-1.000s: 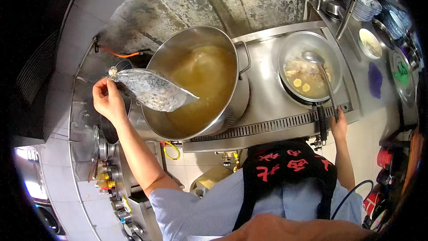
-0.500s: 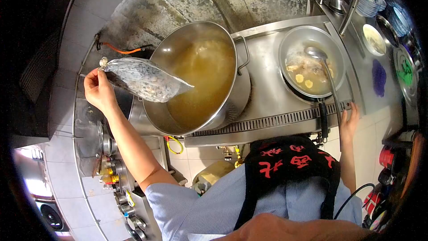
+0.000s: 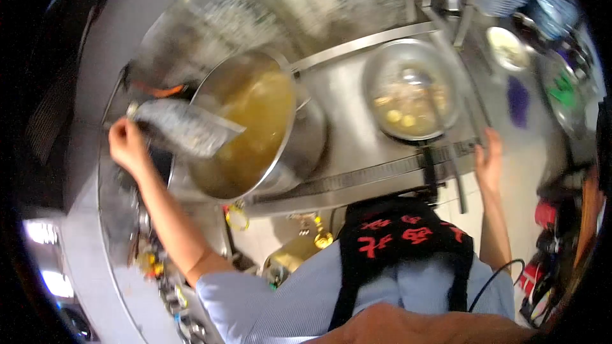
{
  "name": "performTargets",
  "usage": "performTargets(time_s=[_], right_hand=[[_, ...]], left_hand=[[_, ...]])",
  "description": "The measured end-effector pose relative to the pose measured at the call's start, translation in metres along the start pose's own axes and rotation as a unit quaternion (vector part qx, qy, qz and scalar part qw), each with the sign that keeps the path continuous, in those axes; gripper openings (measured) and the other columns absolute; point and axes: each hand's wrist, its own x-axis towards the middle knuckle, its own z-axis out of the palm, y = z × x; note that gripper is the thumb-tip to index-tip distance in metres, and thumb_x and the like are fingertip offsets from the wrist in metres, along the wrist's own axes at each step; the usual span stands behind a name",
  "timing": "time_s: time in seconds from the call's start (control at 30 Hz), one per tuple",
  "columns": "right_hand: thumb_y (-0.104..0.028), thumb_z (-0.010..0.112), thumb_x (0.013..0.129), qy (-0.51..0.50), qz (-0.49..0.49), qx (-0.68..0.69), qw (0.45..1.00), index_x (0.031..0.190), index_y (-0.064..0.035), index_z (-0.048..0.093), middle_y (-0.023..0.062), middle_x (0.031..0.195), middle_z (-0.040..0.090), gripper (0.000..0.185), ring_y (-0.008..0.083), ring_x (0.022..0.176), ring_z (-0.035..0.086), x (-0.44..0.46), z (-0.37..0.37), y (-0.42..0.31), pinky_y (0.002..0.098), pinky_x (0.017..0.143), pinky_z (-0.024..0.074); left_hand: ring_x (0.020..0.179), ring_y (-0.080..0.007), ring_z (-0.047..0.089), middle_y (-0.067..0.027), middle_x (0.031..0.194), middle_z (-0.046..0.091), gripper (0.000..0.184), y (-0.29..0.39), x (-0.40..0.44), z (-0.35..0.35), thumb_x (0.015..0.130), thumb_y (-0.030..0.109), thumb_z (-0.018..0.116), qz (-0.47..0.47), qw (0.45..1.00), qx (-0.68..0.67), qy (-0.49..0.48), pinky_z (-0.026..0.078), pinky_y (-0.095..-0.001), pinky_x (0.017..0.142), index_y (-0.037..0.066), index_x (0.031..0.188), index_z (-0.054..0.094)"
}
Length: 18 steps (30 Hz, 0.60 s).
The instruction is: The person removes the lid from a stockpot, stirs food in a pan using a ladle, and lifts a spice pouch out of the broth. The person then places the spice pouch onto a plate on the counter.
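Observation:
My left hand [image 3: 127,145] pinches the knotted top of a bag [image 3: 191,126] with grey, speckled contents. The bag slants down to the right, its lower end over the mouth of a large steel stockpot [image 3: 288,156], which holds yellowish broth [image 3: 258,114]. At the right front corner of the stove, my right hand [image 3: 488,164] is empty, its fingers stretched out close to the stove's edge. Left of that hand, the long handle of a ladle [image 3: 417,76] sticks out over the front; its bowl rests in a frying pan [image 3: 375,111] of cloudy liquid with pale yellow pieces.
The steel stove top [image 3: 338,114] bears both vessels, with a slotted strip along its front. To the right stand a white bowl [image 3: 507,49] and a tray with something green [image 3: 562,91]. An orange hose [image 3: 162,91] lies behind the bag.
The whole view has shifted and blurred. My right hand now stands farther from the ladle handle, which has swung left. My left hand still holds the bag over the stockpot.

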Motion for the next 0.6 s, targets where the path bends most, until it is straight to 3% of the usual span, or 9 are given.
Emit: performTargets(time_s=[0.03, 0.07, 0.13, 0.27, 0.4, 0.57, 0.6], right_hand=[[-0.001, 0.058, 0.079, -0.02, 0.034, 0.02, 0.999, 0.125, -0.0049, 0.046, 0.0186, 0.129, 0.044, 0.048, 0.0336, 0.122, 0.041, 0.008, -0.016, -0.003, 0.0414, 0.101, 0.034], [0.003, 0.06, 0.076, -0.006, -0.005, 0.019, 1.0, 0.124, -0.0041, 0.046, 0.0187, 0.125, 0.047, 0.051, 0.034, 0.118, 0.044, 0.015, -0.025, 0.009, 0.0405, 0.099, 0.0363], [-0.003, 0.061, 0.076, -0.032, 0.005, 0.038, 0.999, 0.121, -0.0023, 0.048, 0.0192, 0.116, 0.051, 0.046, 0.0344, 0.111, 0.048, 0.031, -0.058, 0.014, 0.0402, 0.095, 0.0397], [-0.008, 0.058, 0.08, -0.11, 0.04, 0.063, 0.991, 0.12, -0.0026, 0.05, 0.0184, 0.109, 0.054, 0.041, 0.0321, 0.106, 0.052, 0.061, -0.128, 0.031, 0.0375, 0.09, 0.0432], [-0.011, 0.058, 0.081, -0.144, 0.051, 0.079, 0.985, 0.114, -0.0022, 0.055, 0.0161, 0.102, 0.058, 0.035, 0.0294, 0.096, 0.057, 0.103, -0.148, 0.079, 0.0362, 0.085, 0.0459], [-0.014, 0.057, 0.082, -0.154, 0.084, 0.079, 0.981, 0.109, -0.0019, 0.058, 0.0171, 0.097, 0.061, 0.03, 0.0286, 0.089, 0.06, 0.134, -0.142, 0.106, 0.0364, 0.08, 0.0476], [-0.015, 0.056, 0.082, -0.162, 0.087, 0.069, 0.981, 0.109, -0.002, 0.058, 0.0175, 0.097, 0.062, 0.03, 0.0286, 0.089, 0.06, 0.155, -0.147, 0.113, 0.0366, 0.08, 0.0475]], left_hand=[[0.072, -0.0168, 0.059, -0.009, 0.082, 0.066, 0.014, -0.013, 0.001, 0.004, 0.081, 0.015, 0.063, 0.004, 1.0, -0.01, -0.007, 0.048, -0.0294, 0.07, 0.002, 0.086, 0.065], [0.072, -0.0174, 0.059, -0.0112, 0.082, 0.066, 0.016, -0.02, 0.001, 0.007, 0.082, 0.016, 0.063, -0.026, 0.998, -0.047, -0.009, 0.049, -0.0304, 0.07, 0.001, 0.087, 0.065], [0.072, -0.0178, 0.059, -0.0125, 0.082, 0.065, 0.019, 0.008, 0.0, -0.004, 0.083, 0.017, 0.061, -0.018, 1.0, 0.0, -0.014, 0.048, -0.032, 0.069, -0.001, 0.089, 0.063], [0.077, -0.0312, 0.061, -0.0163, 0.087, 0.064, 0.023, 0.025, -0.003, -0.02, 0.085, 0.021, 0.056, -0.057, 0.997, 0.035, -0.046, 0.047, -0.0386, 0.07, 0.0, 0.092, 0.061], [0.079, -0.0308, 0.06, -0.0145, 0.091, 0.063, 0.023, 0.053, -0.008, -0.008, 0.087, 0.023, 0.053, -0.132, 0.985, 0.05, -0.102, 0.046, -0.0397, 0.069, 0.003, 0.095, 0.06], [0.08, -0.0312, 0.06, -0.0152, 0.091, 0.063, 0.023, 0.048, -0.023, 0.017, 0.086, 0.022, 0.054, -0.083, 0.987, 0.106, -0.089, 0.046, -0.0401, 0.068, 0.002, 0.095, 0.061], [0.081, -0.0317, 0.061, -0.0161, 0.091, 0.063, 0.022, 0.05, -0.03, 0.03, 0.086, 0.02, 0.054, -0.109, 0.984, 0.121, -0.067, 0.046, -0.0405, 0.069, 0.001, 0.095, 0.061]])
